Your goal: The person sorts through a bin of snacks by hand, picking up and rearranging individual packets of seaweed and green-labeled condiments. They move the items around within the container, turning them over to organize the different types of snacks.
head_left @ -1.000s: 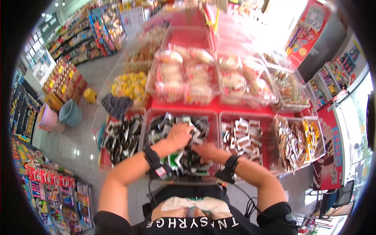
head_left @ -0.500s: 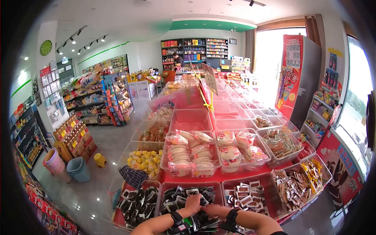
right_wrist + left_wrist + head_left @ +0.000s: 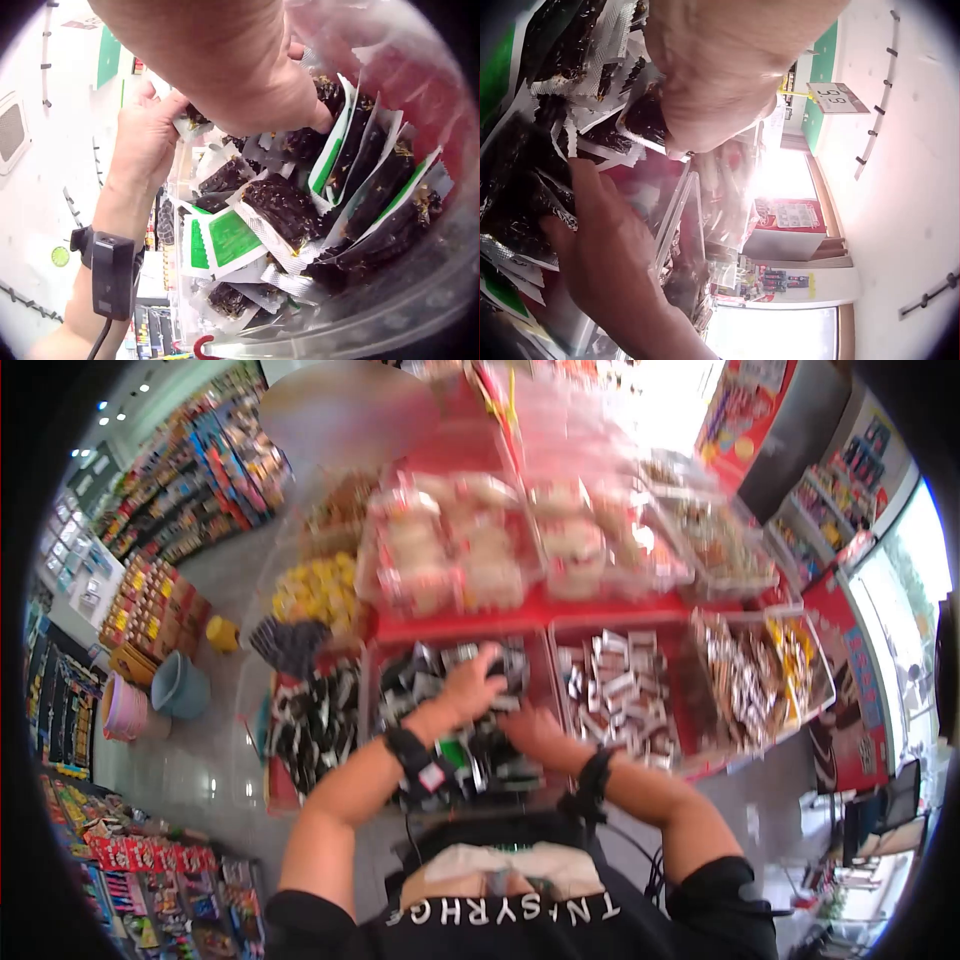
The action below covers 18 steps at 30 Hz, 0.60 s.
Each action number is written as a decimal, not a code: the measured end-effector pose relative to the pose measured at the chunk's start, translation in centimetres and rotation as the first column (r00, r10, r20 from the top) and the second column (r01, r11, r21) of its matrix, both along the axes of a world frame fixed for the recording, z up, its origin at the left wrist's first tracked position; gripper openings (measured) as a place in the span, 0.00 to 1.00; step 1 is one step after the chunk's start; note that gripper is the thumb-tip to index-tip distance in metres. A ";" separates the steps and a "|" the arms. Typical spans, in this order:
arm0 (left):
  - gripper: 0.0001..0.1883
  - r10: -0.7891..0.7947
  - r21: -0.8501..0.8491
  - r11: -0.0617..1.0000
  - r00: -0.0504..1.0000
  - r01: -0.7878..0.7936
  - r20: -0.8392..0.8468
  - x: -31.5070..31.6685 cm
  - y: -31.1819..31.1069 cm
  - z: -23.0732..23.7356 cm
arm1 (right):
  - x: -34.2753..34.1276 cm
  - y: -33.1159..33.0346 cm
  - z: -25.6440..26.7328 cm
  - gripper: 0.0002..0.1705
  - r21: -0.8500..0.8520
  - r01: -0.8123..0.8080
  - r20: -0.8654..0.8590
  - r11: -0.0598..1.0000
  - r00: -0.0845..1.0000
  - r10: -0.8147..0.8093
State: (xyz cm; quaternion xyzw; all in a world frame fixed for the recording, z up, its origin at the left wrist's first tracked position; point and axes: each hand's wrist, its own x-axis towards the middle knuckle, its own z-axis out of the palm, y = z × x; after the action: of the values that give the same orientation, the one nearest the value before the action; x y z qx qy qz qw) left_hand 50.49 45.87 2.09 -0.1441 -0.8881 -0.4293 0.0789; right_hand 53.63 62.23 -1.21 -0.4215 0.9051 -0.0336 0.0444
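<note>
Both hands are in a clear plastic bin [image 3: 549, 660] of small snack packets [image 3: 281, 202], dark food behind clear fronts, some with green-and-white backs. My left hand [image 3: 468, 690] is toward the bin's far side, thumb and fingers apart around a packet [image 3: 196, 126] near its fingertips. Nearer my body, my right hand [image 3: 537, 735] reaches in from the right. In the left wrist view the right hand's thumb and index finger pinch the edge of a dark packet [image 3: 525, 206]. Several packets stand on edge beside the right hand in the right wrist view.
Left of this bin is another with dark packets [image 3: 315, 725]; to the right is one with brown-and-white packets [image 3: 620, 685]. Behind stand bins of bagged round breads [image 3: 430, 550] and yellow items [image 3: 318, 595]. A dark cloth [image 3: 290, 645] hangs at the left corner.
The head view tilted up across the shop, then back down to the bins. Both hands stay in the same bin; the left thumb and index finger are now spread wider.
</note>
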 end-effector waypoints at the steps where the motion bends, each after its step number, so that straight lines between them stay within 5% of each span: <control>1: 0.23 0.020 -0.005 1.000 0.998 -0.020 0.063 0.0 0.1 0.3 | 0.0 -0.5 -0.2 0.08 0.019 0.028 -0.010 0.999 1.000 -0.028; 4: 0.21 0.011 0.016 1.000 0.993 -0.013 0.114 -0.1 0.4 0.1 | -0.4 -0.8 0.4 0.07 0.051 0.001 -0.033 0.999 0.999 0.001; 5: 0.19 0.000 -0.003 1.000 0.999 0.000 -0.054 0.0 0.7 -0.9 | -0.6 -0.7 0.7 0.09 0.095 -0.029 0.057 0.995 0.998 0.024; 8: 0.19 -0.167 -0.142 0.975 0.985 0.171 0.040 1.0 2.6 -0.5 | 0.7 -0.5 0.7 0.12 0.070 0.010 -0.045 0.997 0.999 -0.007; 9: 0.21 -0.256 -0.337 0.902 0.963 0.269 0.082 0.9 3.0 -1.2 | 1.2 -0.7 0.6 0.18 0.093 0.044 0.020 0.995 0.999 -0.046; 12: 0.25 -0.281 -0.421 0.752 0.824 0.508 0.492 0.3 3.5 -2.8 | 2.0 0.4 1.2 0.24 0.184 -0.004 0.155 0.983 0.988 -0.025; 13: 0.28 -0.318 -0.182 0.808 0.675 0.560 0.666 -0.3 3.1 -2.1 | 1.8 1.0 1.4 0.27 0.056 0.045 0.203 0.997 0.978 -0.056; 14: 0.27 -0.242 -0.325 0.766 0.717 0.555 0.654 -0.6 2.8 -1.4 | 1.6 1.5 1.8 0.25 0.017 0.020 0.212 1.000 0.977 -0.023; 16: 0.23 -0.267 -0.280 0.810 0.748 0.516 0.607 -0.2 2.8 -0.7 | 0.3 2.1 4.2 0.22 -0.060 -0.031 0.220 0.998 0.974 0.044; 18: 0.18 -0.439 -0.240 0.780 0.779 0.578 0.447 0.2 2.6 -6.5 | -0.9 1.9 4.4 0.14 -0.054 0.001 0.165 0.999 0.986 0.008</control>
State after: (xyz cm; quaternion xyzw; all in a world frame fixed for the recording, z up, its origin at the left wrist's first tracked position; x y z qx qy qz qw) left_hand 50.72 48.50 -4.39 -0.3120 -0.8759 -0.2810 -0.2377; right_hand 52.71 64.13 3.16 -0.4199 0.8964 -0.0928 0.1080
